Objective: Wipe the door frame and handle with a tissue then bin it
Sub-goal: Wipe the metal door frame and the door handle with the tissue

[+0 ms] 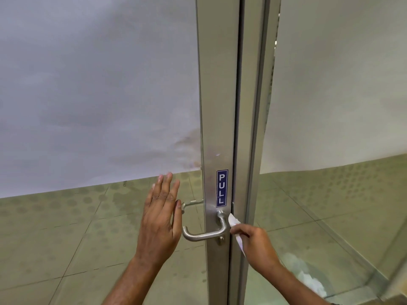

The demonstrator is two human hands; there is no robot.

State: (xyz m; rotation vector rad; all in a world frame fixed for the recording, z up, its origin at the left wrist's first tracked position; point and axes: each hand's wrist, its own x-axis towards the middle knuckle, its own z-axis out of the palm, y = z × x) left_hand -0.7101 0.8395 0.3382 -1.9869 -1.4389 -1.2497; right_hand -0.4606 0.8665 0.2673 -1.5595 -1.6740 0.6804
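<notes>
A brushed-metal door frame (217, 95) runs up the middle, with a blue PULL sticker (221, 188) above a silver lever handle (204, 233). My right hand (256, 245) is shut on a white tissue (233, 222), whose upper end touches the frame edge just right of the handle's base. My left hand (161, 219) is open, fingers spread flat against the glass pane left of the handle, holding nothing.
Frosted film covers the upper glass of the door (99, 84) and of the side panel (341, 84). Below it a tiled floor (66, 238) shows through clear glass. A smudged patch (187, 150) marks the film near the frame. The door gap (239, 106) is narrow.
</notes>
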